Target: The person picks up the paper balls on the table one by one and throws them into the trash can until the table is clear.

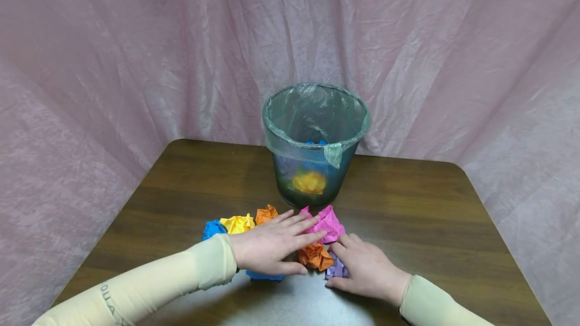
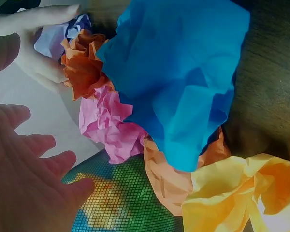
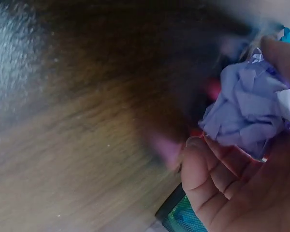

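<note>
Mesh bin (image 1: 301,198): upright on wood-grain table (image 1: 408,210), at 12 o'clock beyond paper pile (image 1: 313,258), bagged with thin clear liner (image 1: 333,156) folded over rim.
In bin: yellow wad (image 1: 309,183) low down, showing through mesh; blue paper (image 1: 316,143) higher up.
Left hand (image 1: 274,246): palm down over mid-pile, fingers straight and slightly spread; can't tell if touching paper.
Right hand (image 1: 373,268): at 4 o'clock of pile, fingers curled round purple ball (image 1: 337,267).
Pile, far side: blue ball (image 1: 213,229) at 9–10 o'clock, yellow ball (image 1: 237,223) just beside at 10, orange ball (image 1: 266,213) at 11, pink ball (image 1: 331,224) at 2.
Pile, near side: second orange ball (image 1: 316,257) at 3–4 o'clock, between pink and purple; second blue ball (image 1: 265,276) at 6–7, mostly covered in head view, plain in left wrist view.
</note>
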A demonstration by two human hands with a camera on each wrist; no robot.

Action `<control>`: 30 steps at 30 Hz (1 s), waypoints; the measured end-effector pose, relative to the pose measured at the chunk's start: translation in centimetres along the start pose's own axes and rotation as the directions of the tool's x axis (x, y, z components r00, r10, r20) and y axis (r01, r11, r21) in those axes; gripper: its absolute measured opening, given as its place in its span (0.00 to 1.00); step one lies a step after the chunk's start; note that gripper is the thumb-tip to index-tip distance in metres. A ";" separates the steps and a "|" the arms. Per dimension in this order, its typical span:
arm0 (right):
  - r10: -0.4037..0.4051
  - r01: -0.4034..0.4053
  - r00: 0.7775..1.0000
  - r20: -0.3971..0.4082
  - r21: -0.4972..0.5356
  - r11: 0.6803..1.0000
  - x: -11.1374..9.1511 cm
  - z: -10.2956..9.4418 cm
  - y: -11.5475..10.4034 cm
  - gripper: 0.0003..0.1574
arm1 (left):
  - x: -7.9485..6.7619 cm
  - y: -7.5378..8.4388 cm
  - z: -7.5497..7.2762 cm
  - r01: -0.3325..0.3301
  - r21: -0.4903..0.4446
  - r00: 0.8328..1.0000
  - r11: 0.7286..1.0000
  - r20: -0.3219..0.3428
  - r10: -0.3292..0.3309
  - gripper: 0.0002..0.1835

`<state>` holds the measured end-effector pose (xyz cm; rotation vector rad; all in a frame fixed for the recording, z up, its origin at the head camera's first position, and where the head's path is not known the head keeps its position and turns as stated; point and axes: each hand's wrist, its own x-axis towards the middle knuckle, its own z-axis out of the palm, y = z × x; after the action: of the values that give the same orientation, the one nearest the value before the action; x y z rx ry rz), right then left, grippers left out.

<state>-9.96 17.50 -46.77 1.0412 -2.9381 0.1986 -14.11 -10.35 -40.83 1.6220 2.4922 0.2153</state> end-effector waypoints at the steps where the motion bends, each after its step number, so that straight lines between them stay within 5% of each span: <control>1: -0.003 0.003 1.000 -0.003 -0.005 1.000 0.0 0.0 0.0 0.41 | 0.0 0.0 0.0 -0.002 0.006 1.000 1.000 -0.001 0.002 0.44; 12: 0.030 -0.029 0.998 -0.049 0.023 0.999 -0.9 -0.2 0.7 0.18 | 0.4 0.4 0.2 -0.011 -0.032 1.000 0.999 0.003 0.012 0.43; 30: -0.001 0.008 0.996 -0.089 0.074 0.997 -1.3 -0.7 1.9 0.15 | 1.0 0.6 -0.1 -0.024 -0.041 0.999 0.999 0.020 0.025 0.44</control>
<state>-10.16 19.90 -46.35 1.0193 -2.8690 0.3466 -13.95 -9.21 -40.68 1.6312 2.4375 0.2499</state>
